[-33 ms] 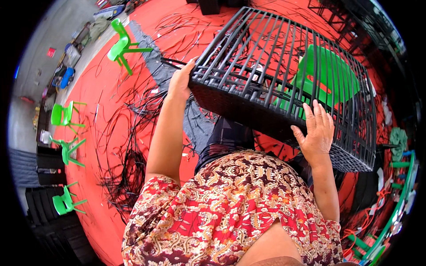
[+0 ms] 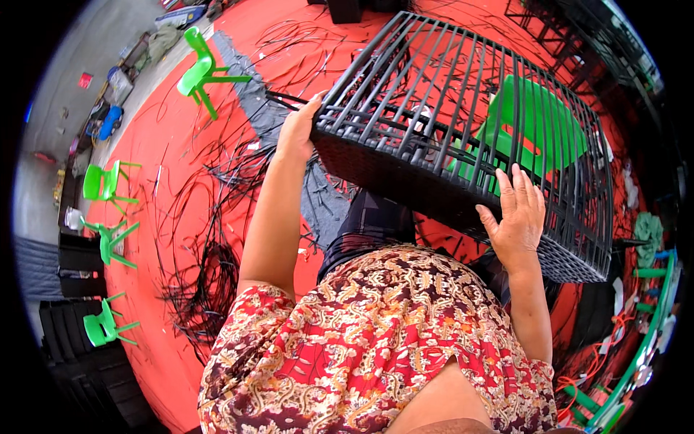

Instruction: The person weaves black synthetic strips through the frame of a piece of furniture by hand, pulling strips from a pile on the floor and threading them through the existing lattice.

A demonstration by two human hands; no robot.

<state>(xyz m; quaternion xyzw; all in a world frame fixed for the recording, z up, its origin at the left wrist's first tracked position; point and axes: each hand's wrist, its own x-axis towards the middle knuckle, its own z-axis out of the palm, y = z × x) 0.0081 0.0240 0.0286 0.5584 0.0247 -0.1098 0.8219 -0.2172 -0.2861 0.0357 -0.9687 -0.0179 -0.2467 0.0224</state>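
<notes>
A large black woven basket [image 2: 390, 170] lies tilted across my lap, its long bars spaced apart like a cage and its near side closely woven. My left hand [image 2: 298, 134] is closed on the basket's left corner, with the fingers partly hidden behind it. Loose black strips [image 2: 283, 100] stick out to the left beside that hand. My right hand [image 2: 517, 220] rests against the near edge toward the right, fingers spread and grasping nothing. Through the bars shows a green chair [image 2: 535, 119] standing behind the basket.
A tangled heap of black strips [image 2: 210, 289] lies on the red floor covering [image 2: 152, 289] at the left, with more strips scattered ahead. Small green chairs [image 2: 199, 72] stand along the left side. Green tubing [image 2: 654, 296] and orange cord [image 2: 607, 343] are at the right.
</notes>
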